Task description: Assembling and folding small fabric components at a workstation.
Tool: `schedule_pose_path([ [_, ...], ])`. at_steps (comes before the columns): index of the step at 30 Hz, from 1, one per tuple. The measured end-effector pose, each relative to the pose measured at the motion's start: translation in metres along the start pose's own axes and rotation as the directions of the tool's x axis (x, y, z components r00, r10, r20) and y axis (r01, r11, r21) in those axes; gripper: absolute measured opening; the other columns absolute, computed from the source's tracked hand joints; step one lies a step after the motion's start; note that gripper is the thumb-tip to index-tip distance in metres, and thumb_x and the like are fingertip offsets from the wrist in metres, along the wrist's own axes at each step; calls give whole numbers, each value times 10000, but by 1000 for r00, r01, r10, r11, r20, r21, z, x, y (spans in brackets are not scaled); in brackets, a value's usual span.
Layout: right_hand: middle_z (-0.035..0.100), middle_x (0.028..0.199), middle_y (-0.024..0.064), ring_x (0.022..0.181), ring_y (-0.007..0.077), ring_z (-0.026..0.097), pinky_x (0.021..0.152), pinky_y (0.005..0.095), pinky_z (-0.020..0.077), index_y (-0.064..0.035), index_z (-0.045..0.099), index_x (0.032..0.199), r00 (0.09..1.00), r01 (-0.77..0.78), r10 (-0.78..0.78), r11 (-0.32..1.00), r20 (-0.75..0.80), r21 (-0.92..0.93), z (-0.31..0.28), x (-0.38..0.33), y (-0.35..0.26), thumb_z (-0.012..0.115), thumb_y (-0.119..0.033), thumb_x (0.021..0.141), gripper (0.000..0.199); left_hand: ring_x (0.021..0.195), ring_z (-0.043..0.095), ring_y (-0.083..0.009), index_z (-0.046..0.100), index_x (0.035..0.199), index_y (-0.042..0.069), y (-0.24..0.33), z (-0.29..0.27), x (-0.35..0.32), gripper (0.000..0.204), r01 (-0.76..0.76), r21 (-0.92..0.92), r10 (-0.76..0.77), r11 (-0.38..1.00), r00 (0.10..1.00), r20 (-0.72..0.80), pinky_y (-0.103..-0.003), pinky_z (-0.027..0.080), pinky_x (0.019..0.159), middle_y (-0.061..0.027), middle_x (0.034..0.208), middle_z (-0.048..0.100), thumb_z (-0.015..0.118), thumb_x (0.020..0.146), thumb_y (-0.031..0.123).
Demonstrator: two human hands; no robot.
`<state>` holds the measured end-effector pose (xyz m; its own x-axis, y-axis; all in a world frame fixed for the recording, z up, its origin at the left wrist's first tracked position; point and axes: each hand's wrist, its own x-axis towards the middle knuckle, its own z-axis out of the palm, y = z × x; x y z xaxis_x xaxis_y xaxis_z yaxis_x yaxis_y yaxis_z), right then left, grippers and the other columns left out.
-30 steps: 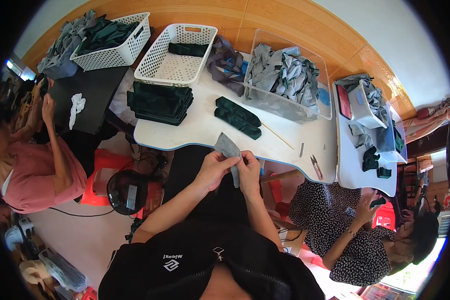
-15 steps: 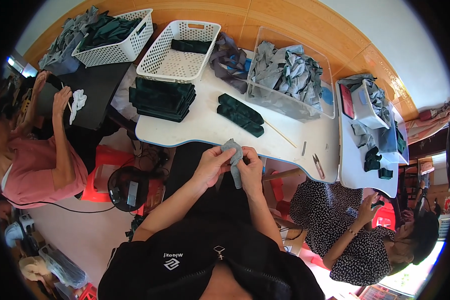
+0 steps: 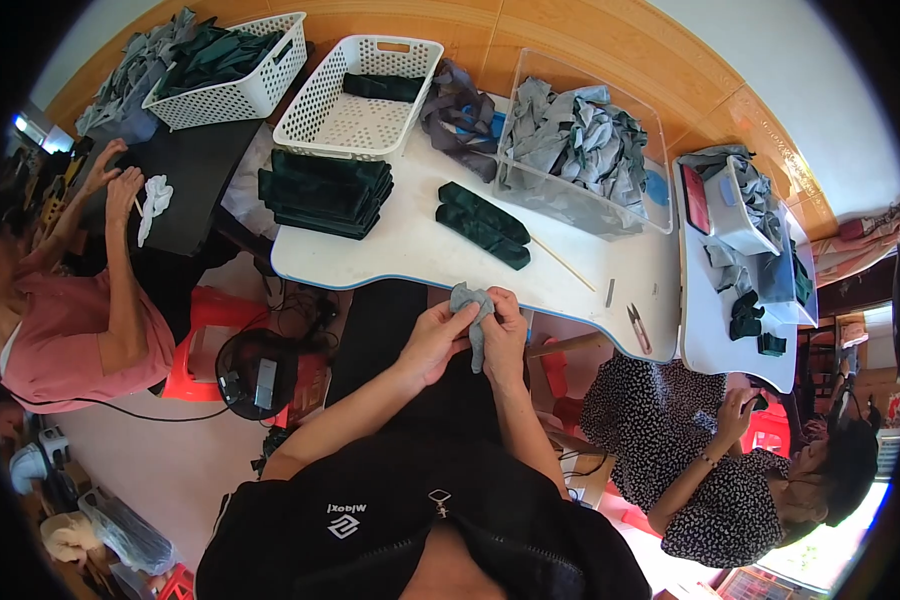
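The person's two hands are close together just off the near edge of a white table, above the lap. The left hand pinches a piece of grey cloth with its thumb laid across it, and the right hand grips the same cloth from the other side, its fingers bent. The cloth is bunched at the top between the hands, and a narrow end hangs down between them. On the table beyond the hands, two dark green pieces lie side by side at a slant, with a thin stick running from near their right end. Farther right lie a small grey strip and a pair of snips near the table edge. To the left sits a stack of dark green cloth, in front of a white basket that holds one green bundle. A clear bin at the back is heaped with grey scraps. At the left, a co-worker in a pink top sits by a black table; at the right, another wears a speckled dress.
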<state>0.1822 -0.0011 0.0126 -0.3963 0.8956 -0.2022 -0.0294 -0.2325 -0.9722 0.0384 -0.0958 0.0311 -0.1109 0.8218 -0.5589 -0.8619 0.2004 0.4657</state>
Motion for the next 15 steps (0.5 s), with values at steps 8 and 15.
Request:
schedule_pose_path([
  [8,729,1397,83,1355,269,720,1210,385,568,33,913,1362,928,239,-360,772,-95,-589,45,-25,4,948,-3,1107,259,1014,786,-103,727,1500,18,-33,-24,36,311,-513,212,550,832,815,-186,-310,588,842,-67,1151,871,861,1344,250],
  [15,710,1406,103,1367,325,667,1183,447,561,-42,974,1388,995,96,-90,870,37,-483,51,-57,46,1016,-137,1112,295,707,608,-99,766,1301,19,40,-51,29,225,-421,734,656,532,753,-43,-367,489,651,-54,768,724,908,1287,193],
])
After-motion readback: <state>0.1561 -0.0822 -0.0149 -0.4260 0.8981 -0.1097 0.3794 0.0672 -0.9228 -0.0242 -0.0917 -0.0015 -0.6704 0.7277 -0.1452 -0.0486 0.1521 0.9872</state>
